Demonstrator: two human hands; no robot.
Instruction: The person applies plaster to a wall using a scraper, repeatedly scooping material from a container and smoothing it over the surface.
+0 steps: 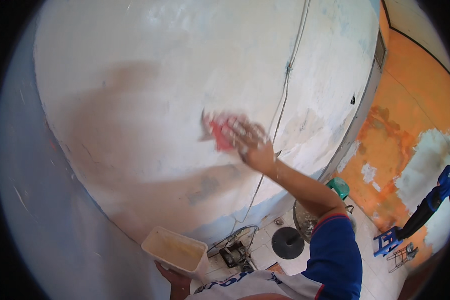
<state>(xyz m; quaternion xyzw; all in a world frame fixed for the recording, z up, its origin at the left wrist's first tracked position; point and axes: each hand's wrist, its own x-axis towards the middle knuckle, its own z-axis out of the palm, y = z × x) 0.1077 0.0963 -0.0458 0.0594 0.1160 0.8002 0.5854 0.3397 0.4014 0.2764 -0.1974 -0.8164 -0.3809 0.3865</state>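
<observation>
My right hand, reaching out across the wall, grips a red putty spreader. The spreader is smeared by motion and lies against, or very close to, the whitish patched wall. White smears mark the fingers. Low down near my body, my left hand holds a cream rectangular tub from beneath and at its side. Pale yellowish-white material shows inside it; most of that hand's fingers are hidden behind the tub.
A cable runs down the wall. Below stand a black round object, a large basin, a green item and dark equipment with hoses. At right, a person in blue is by a blue stool.
</observation>
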